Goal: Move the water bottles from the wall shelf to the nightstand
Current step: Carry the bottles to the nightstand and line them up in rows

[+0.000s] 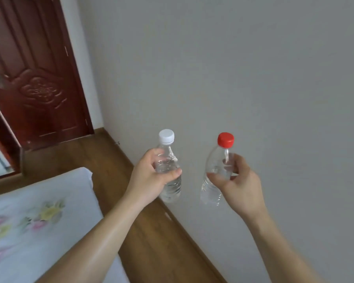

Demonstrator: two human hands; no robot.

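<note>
My left hand [151,178] grips a clear water bottle with a white cap [169,160] around its upper body, held upright in the air. My right hand [236,180] holds a second clear water bottle with a red cap [217,162], tilted slightly, fingers wrapped around its middle. Both bottles hang in front of a plain grey wall, about a hand's width apart. Neither the wall shelf nor the nightstand is in view.
A bed with a white floral sheet [39,213] fills the lower left. A strip of wooden floor [151,231] runs between the bed and the grey wall [253,68]. A dark red wooden door [33,74] stands at the upper left.
</note>
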